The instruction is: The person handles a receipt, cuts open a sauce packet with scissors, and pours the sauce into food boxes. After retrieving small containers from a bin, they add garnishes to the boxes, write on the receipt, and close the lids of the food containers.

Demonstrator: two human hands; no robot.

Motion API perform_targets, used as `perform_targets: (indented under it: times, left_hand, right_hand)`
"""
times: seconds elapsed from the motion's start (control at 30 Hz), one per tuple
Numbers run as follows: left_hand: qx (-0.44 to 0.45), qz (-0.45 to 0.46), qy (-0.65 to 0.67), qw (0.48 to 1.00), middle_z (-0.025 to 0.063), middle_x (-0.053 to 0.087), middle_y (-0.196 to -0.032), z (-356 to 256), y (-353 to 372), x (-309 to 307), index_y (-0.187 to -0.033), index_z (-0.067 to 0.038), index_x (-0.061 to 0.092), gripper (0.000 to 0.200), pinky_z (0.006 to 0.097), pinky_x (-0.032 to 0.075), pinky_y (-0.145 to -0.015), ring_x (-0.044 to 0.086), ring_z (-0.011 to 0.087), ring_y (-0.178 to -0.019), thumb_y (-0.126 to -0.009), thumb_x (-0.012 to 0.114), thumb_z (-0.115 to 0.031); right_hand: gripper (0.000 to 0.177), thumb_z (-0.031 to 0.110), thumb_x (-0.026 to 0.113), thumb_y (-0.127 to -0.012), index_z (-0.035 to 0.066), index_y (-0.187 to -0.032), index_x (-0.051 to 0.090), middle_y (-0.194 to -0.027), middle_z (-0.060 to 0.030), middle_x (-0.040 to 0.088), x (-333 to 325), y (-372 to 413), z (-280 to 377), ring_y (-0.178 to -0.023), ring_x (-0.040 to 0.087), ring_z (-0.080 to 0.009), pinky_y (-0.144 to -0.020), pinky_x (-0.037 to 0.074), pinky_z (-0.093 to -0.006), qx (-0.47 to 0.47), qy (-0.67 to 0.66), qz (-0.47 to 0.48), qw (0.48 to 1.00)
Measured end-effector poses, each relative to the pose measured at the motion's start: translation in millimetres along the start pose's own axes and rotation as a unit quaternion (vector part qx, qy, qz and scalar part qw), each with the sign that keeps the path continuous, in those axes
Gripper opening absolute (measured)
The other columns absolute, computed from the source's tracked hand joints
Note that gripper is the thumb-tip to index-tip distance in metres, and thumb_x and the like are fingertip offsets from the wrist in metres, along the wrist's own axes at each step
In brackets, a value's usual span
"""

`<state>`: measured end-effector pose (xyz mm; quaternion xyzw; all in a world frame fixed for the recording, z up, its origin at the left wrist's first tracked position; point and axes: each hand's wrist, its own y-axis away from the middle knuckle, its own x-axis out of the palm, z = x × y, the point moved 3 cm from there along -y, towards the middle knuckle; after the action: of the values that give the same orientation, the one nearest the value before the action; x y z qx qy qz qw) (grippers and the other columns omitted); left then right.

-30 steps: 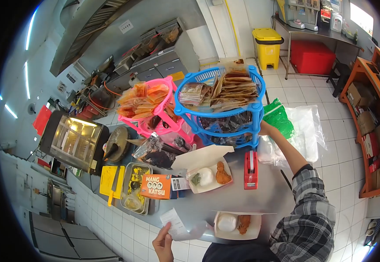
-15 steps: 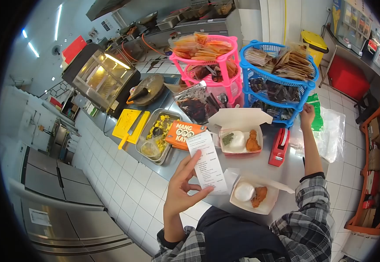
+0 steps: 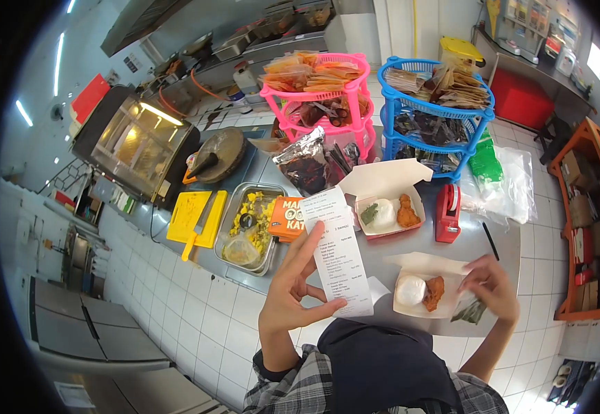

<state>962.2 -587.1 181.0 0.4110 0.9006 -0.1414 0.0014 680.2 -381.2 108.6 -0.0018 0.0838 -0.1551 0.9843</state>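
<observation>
My left hand (image 3: 293, 293) pinches a long printed receipt (image 3: 341, 259) and holds it up above the table. My right hand (image 3: 491, 286) is closed at the right side of a small open paper box (image 3: 405, 309). From its fingers hangs a small clear packet with dark green contents (image 3: 470, 312). A white mound of rice (image 3: 410, 290) and a piece of fried chicken (image 3: 434, 293) lie in that box. Behind it stands a second open box (image 3: 391, 231) with rice, fried chicken and a green packet (image 3: 369, 214).
A red tape dispenser (image 3: 448, 214) and a black pen (image 3: 489, 240) lie at the right. Pink (image 3: 365, 93) and blue (image 3: 445, 110) tiered racks hold packets. A metal tray (image 3: 272, 259), yellow cutting board with a knife (image 3: 193, 219) and orange box (image 3: 287, 219) are at the left.
My right hand has come back from beside the blue rack to the nearer box, now with the green packet. The left hand keeps the receipt. The camera view has shifted; the pen shows.
</observation>
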Motion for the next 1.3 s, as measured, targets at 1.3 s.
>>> perform_targets:
  times: [1.3]
  left_hand:
    - [0.0, 0.023, 0.059, 0.998, 0.0164, 0.024, -0.145, 21.1, -3.5, -62.1, -0.143, 0.006, 0.023, 0.095, 0.0299, 0.06, -0.077, 0.042, 0.0306, -0.128, -0.062, 0.072, 0.014]
  right_hand:
    - [0.03, 0.002, 0.056, -0.083, 0.008, -0.113, 0.051, -0.078, -0.0075, 0.064, -109.8, -233.8, 68.7, -0.071, 0.064, -0.0181, -0.065, 0.049, -0.0301, -0.242, 0.237, -0.541, 0.77]
